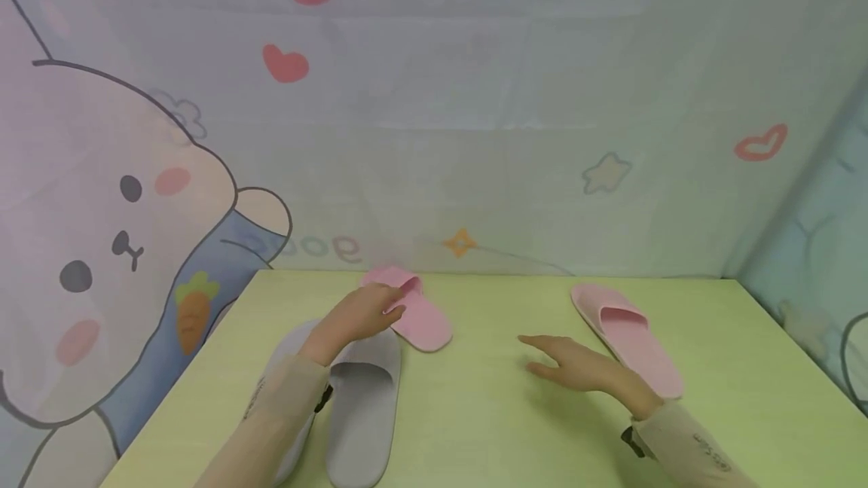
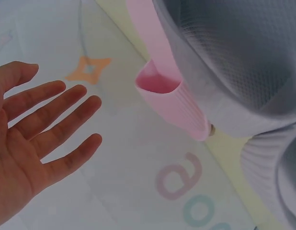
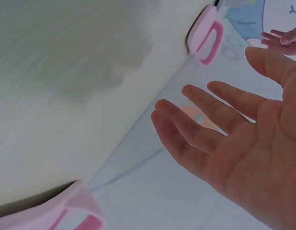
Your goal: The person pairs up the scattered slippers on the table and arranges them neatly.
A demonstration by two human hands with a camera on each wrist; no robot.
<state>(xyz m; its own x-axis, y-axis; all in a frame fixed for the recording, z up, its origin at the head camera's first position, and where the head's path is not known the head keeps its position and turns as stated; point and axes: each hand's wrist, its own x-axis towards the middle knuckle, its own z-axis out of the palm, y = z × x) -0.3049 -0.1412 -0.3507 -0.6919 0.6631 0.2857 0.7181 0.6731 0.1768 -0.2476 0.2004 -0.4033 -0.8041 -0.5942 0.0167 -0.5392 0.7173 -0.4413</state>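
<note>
My left hand (image 1: 362,315) hovers over the grey slippers, its fingers overlapping a pink slipper (image 1: 426,321) in the head view. In the left wrist view that hand (image 2: 42,129) has its fingers spread and holds nothing. Two grey slippers (image 1: 362,420) lie side by side below my left forearm, one partly covered by the sleeve. My right hand (image 1: 576,364) is raised above the table's middle right, fingers extended and nothing in them. Just behind its wrist lies the other pink slipper (image 1: 640,352), toe toward the back. The right wrist view shows the right hand (image 3: 234,139) with its palm bare.
The yellow-green table (image 1: 475,428) ends at a cloth backdrop (image 1: 434,96) printed with hearts, stars and a cartoon animal. A similar printed cloth (image 1: 827,247) hangs along the right side. A dark band (image 1: 633,441) shows at the right wrist.
</note>
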